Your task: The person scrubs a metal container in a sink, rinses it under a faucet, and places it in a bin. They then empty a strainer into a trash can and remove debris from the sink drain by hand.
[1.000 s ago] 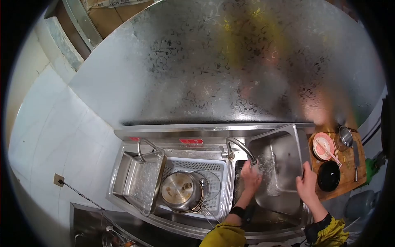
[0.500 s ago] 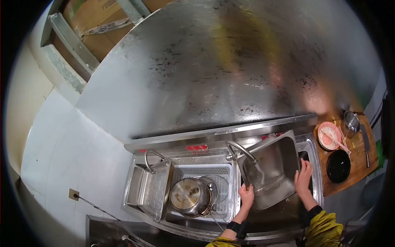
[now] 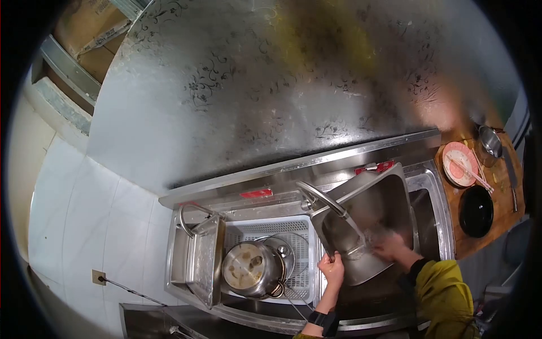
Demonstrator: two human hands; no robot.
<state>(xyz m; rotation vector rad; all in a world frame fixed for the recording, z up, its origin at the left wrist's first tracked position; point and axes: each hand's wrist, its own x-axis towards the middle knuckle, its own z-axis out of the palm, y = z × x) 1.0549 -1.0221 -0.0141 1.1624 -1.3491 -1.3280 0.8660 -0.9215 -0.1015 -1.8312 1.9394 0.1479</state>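
A large rectangular steel basin point(image 3: 367, 209) stands tilted in the right sink, under the curved faucet point(image 3: 322, 198), whose water runs into it. My left hand point(image 3: 332, 268) is closed on the basin's left rim near its lower corner. Inside the basin, close to where the water lands, is my right hand point(image 3: 389, 247); motion smears its fingers, so their shape and anything between them cannot be made out.
Left of the basin, a white perforated basket point(image 3: 305, 226) holds a steel pot point(image 3: 245, 270) and a glass lid. A steel tray point(image 3: 204, 260) leans at the far left. The wooden board point(image 3: 451, 198) bears a pink plate point(image 3: 460, 164), black bowl point(image 3: 476, 211) and knife point(image 3: 511, 175).
My right hand has left the basin's right rim and moved left into the basin by the water. My left hand keeps its hold on the rim. The view has shifted a little.
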